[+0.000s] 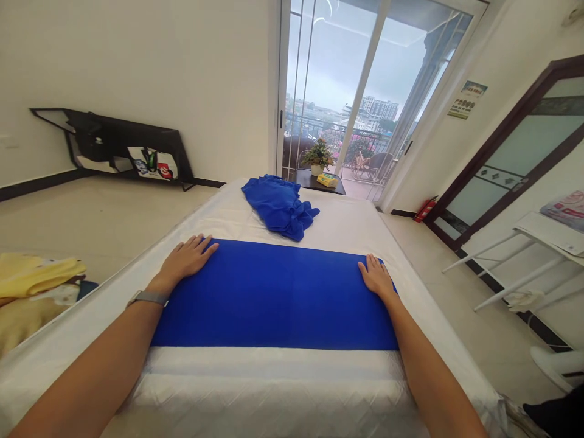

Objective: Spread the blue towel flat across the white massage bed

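A blue cloth (283, 298) lies flat in a wide rectangle near the front edge of a white-covered mattress (356, 219). My left hand (189, 258) rests on its far left corner, palm down with the fingers stretched out. On the far right corner lies my right hand (378, 277), also flat, its fingers pointing away from me. Neither hand grips anything. Beyond the flat cloth sits a crumpled heap of blue fabric (280, 207); a strip of white cover separates the two.
Yellow and tan clothes (39, 292) are piled at the left. Behind the mattress stand a small dark table (303, 179) with a potted plant (318, 158) and a yellow tissue pack (327, 180). A white folding table (547, 234) and a red fire extinguisher (425, 210) are on the right.
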`<move>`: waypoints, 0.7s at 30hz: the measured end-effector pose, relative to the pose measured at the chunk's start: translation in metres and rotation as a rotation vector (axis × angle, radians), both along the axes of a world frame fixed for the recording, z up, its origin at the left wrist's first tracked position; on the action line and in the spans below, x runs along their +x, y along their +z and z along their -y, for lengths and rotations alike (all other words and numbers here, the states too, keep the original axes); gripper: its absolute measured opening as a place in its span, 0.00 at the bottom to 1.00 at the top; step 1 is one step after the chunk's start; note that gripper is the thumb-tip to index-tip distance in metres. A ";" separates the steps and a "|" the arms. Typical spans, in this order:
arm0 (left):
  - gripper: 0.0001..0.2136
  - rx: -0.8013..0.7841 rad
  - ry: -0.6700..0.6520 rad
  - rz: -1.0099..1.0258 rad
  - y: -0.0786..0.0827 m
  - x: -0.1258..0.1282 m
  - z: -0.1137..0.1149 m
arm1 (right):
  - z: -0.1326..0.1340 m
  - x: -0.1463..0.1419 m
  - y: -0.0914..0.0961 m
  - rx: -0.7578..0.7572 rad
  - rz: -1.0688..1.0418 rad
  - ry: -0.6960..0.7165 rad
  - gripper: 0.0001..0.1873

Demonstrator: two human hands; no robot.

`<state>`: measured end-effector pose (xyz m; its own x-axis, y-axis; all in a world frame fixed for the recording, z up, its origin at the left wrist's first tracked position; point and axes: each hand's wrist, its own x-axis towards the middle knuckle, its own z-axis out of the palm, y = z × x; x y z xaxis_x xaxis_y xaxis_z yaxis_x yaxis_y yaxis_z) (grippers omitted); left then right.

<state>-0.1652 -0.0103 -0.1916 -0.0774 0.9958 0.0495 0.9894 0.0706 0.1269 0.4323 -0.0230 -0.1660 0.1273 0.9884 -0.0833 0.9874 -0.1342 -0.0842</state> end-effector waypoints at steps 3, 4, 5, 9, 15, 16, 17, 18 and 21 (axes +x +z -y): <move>0.34 0.020 -0.020 -0.033 -0.003 -0.003 -0.001 | -0.001 0.006 -0.003 0.010 -0.023 -0.014 0.41; 0.33 0.023 -0.023 -0.039 -0.003 -0.004 -0.001 | -0.002 0.007 -0.004 0.009 -0.033 -0.017 0.41; 0.33 0.022 -0.022 -0.042 -0.003 -0.005 -0.001 | -0.002 0.008 -0.004 0.006 -0.042 -0.022 0.41; 0.32 0.006 -0.012 -0.045 -0.001 -0.007 -0.001 | -0.004 0.017 -0.005 -0.002 -0.066 -0.048 0.41; 0.31 0.005 -0.028 -0.090 0.003 -0.003 0.001 | -0.005 0.022 -0.009 0.022 -0.080 -0.047 0.41; 0.31 0.009 -0.021 -0.105 0.005 0.000 0.003 | -0.004 0.021 -0.010 0.025 -0.081 -0.047 0.41; 0.31 0.027 -0.010 -0.120 0.007 0.003 0.006 | -0.004 0.020 -0.010 0.028 -0.082 -0.047 0.41; 0.32 0.062 0.008 -0.132 0.010 0.006 0.009 | -0.004 0.020 -0.010 0.030 -0.082 -0.047 0.41; 0.32 0.224 0.034 -0.156 0.022 0.017 0.020 | -0.002 0.019 -0.009 0.046 -0.087 -0.042 0.41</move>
